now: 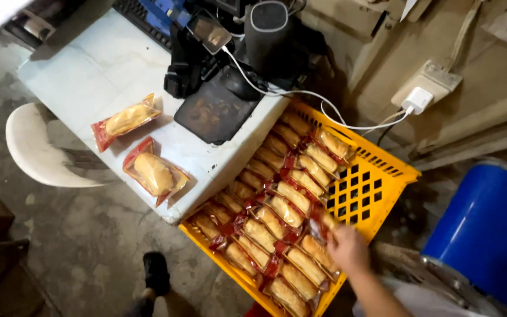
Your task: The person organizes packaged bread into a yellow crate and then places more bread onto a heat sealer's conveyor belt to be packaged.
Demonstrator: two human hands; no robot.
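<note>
Here I see the right hand (347, 246) reaching into the yellow crate (382, 176), fingers closing on a wrapped pastry (324, 222); its grip looks shallow, so slick wrap may slip.

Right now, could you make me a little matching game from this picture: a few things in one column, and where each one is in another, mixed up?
Things:
1. two wrapped pastries
2. white charger
3. right hand
4. blue drum

Places:
A. plugged into the wall socket
B. lower right corner, beside the crate
C. lying on the white table
D. reaching into the yellow crate

Pairs: 1-C, 2-A, 3-D, 4-B
</note>
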